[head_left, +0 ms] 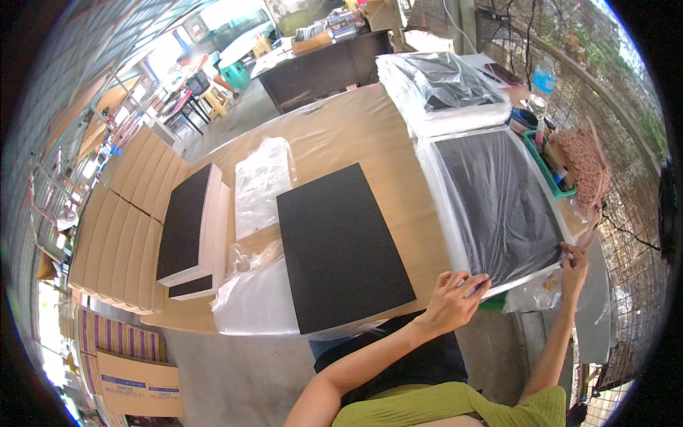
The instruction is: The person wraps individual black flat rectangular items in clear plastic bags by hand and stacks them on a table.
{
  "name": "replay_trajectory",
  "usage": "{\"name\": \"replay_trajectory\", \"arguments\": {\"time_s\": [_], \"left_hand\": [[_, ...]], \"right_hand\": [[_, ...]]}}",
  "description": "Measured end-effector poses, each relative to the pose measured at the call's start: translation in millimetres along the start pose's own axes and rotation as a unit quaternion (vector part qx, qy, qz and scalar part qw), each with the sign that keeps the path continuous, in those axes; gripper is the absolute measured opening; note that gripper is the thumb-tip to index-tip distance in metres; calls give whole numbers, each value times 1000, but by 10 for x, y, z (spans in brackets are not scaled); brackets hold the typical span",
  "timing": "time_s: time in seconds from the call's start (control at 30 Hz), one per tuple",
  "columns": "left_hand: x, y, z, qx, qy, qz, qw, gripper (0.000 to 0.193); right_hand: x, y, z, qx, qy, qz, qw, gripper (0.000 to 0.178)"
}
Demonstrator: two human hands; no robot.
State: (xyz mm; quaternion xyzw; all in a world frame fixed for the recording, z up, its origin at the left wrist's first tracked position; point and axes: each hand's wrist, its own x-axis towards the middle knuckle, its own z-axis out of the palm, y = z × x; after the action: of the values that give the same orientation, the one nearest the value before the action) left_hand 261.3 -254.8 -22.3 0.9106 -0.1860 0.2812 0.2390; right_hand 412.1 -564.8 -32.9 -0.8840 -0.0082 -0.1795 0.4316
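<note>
We have a black board [498,199] in a clear plastic sleeve [442,203] along the right edge of the brown-covered table [341,135]. Our left hand [452,304] curls round a slim, dark thing, perhaps a pen [477,287], at the sleeve's near edge; our right hand [575,270] pinches its near right corner. A bare black panel [345,249] lies at the table's near edge.

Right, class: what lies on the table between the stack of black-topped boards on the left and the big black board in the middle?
Piles of clear plastic lie between the stack and the black board, as the head view shows.
</note>
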Motion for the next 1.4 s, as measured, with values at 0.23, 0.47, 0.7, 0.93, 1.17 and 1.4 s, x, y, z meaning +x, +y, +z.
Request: {"name": "replay_trajectory", "arguments": {"time_s": [0.23,0.47,0.7,0.93,1.17,1.4], "left_hand": [[-538,-116,-781,13,108,-122,986,47],[-2360,-843,-2243,318,303,-485,756,22],[-3379,-1289,-2941,497,287,-545,611,21],[-3045,-999,-3204,521,255,-546,604,18],[-2859,-596,-3517,-16,451,-493,744,44],[-2368,-301,-3618,52,345,-414,841,78]], "right_hand": [[19,492,-381,-92,110,-176,974,42],[-16,-397,-119,9,46,-318,947,29],[-352,-2009,831,178,-32,-412,893,24],[-1387,-3614,1226,311,-211,-445,813,20],[-2106,-4409,1741,313,-406,-540,668,25],[-2707,-4791,2625,352,-603,-457,552,32]]}}
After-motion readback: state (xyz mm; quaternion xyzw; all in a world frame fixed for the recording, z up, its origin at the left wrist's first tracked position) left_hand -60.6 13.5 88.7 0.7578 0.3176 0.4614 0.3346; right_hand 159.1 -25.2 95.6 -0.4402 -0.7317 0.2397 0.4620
